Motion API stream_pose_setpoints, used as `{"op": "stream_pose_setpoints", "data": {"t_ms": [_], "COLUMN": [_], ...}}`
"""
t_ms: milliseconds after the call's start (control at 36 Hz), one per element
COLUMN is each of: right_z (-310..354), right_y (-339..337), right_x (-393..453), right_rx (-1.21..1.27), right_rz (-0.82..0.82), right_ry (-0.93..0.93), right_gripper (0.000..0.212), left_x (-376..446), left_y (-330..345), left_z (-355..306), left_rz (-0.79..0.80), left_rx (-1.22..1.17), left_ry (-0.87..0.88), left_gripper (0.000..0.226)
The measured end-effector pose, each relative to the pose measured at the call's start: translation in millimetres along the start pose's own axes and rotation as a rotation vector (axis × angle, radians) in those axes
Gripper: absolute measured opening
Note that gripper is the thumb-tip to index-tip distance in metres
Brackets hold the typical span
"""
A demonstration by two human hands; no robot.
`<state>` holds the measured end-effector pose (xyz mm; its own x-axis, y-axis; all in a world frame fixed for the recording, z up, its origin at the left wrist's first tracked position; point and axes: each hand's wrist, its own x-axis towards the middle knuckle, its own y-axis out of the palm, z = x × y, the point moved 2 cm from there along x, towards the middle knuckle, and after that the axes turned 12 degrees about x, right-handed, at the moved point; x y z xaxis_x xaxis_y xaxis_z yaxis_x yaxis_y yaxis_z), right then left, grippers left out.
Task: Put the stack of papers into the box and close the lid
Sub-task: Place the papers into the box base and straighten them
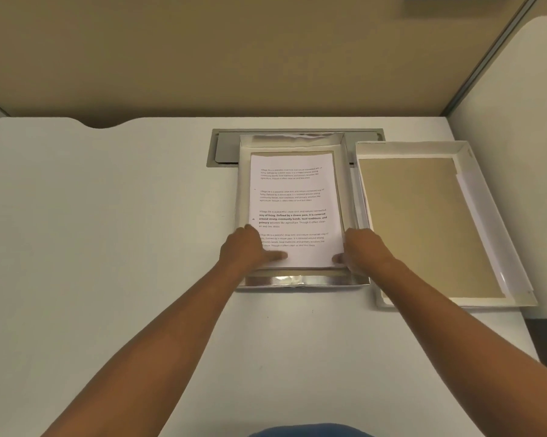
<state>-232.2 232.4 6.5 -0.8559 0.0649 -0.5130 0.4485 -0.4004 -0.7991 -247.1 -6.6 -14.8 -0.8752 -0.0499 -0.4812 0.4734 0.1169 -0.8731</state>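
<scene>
The printed lines on the white stack of papers (pixel 292 209) are too blurred to read beyond a few bold words. The stack lies flat inside the shallow white cardboard box with shiny silver inner walls (pixel 300 280), at about 12 o'clock from the person. The left hand (pixel 250 247) rests on the stack's near left corner, thumb stretched across the sheet; its fingers are hidden past the paper's edge. The right hand (pixel 359 250) clasps the near right corner, thumb on top, though whether its fingers reach under the paper seems likely rather than sure. The white lid with brown card lining (pixel 423 222) lies upturned just beside the box at 2 o'clock. A grey recessed cable flap (pixel 225 149) is partly covered by the box. The pale counter (pixel 108 231) meets a tan partition wall (pixel 234 58).
</scene>
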Motion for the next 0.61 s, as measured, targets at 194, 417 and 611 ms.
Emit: {"op": "stream_pose_setpoints", "data": {"t_ms": [194,417,611], "right_z": [2,25,35], "right_y": [-39,-73,-89], "right_x": [46,99,143], "right_rx": [0.198,0.273,0.164], "right_rz": [-0.127,-0.171,-0.166], "right_ry": [-0.024,-0.042,-0.037], "right_gripper": [0.044,0.052,0.043], "left_x": [35,91,130], "left_y": [-23,-69,-84], "left_z": [-12,-25,-26], "left_rz": [-0.078,-0.118,-0.104], "left_rx": [-0.168,-0.37,-0.113], "left_ry": [0.048,0.016,-0.012], "left_gripper": [0.089,0.071,0.067]}}
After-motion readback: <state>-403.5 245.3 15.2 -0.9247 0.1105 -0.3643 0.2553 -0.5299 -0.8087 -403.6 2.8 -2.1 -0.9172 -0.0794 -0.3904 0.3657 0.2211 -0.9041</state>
